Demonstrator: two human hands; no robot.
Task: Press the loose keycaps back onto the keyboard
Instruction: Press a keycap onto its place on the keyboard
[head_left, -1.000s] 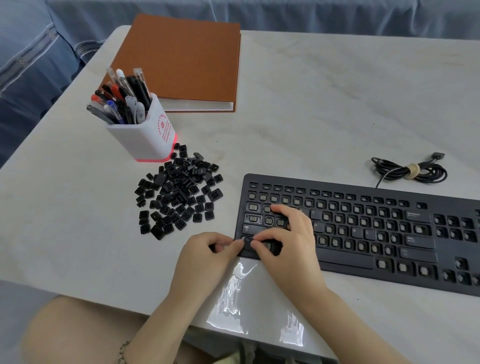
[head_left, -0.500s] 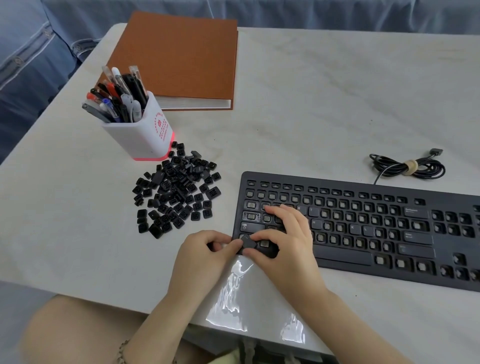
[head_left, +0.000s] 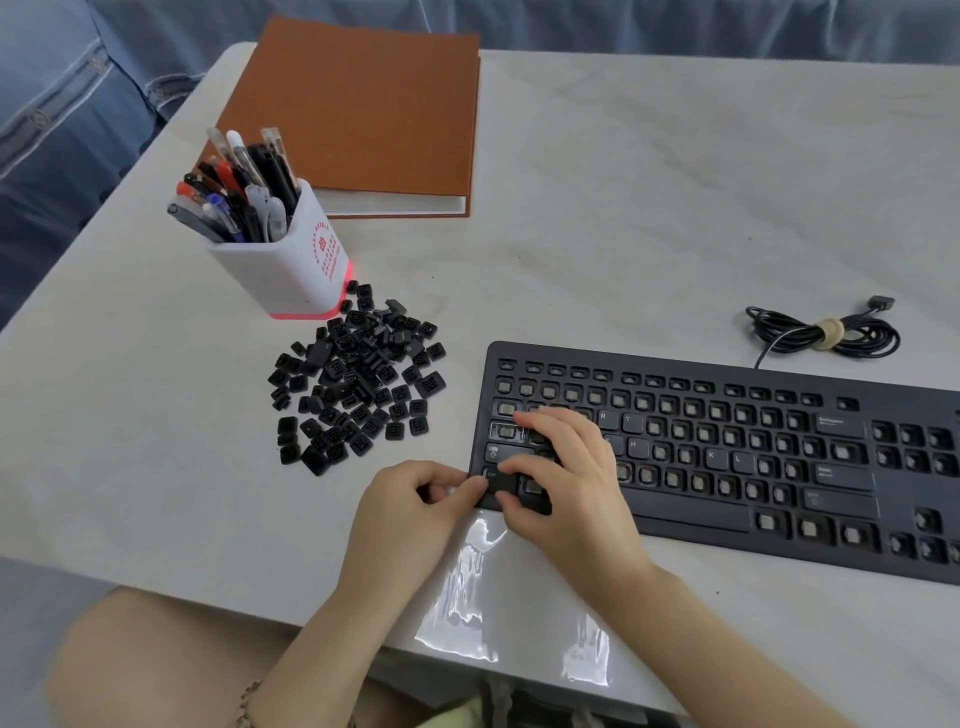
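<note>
The keycap (head_left: 500, 482) sits at the near left corner of the keyboard (head_left: 597, 356), over its slot. The right hand (head_left: 571, 488) has its grip closed on the cap, with a finger on the far edge and the thumb on the near edge. The left hand (head_left: 415, 506) is just left of that corner with its fingers curled. I cannot tell if its grip holds anything. The cap's long side runs along the keyboard's front edge, so I think the push goes straight down. The pile of loose keycaps (head_left: 358, 379) lies left of the keyboard, nearer the left hand.
</note>
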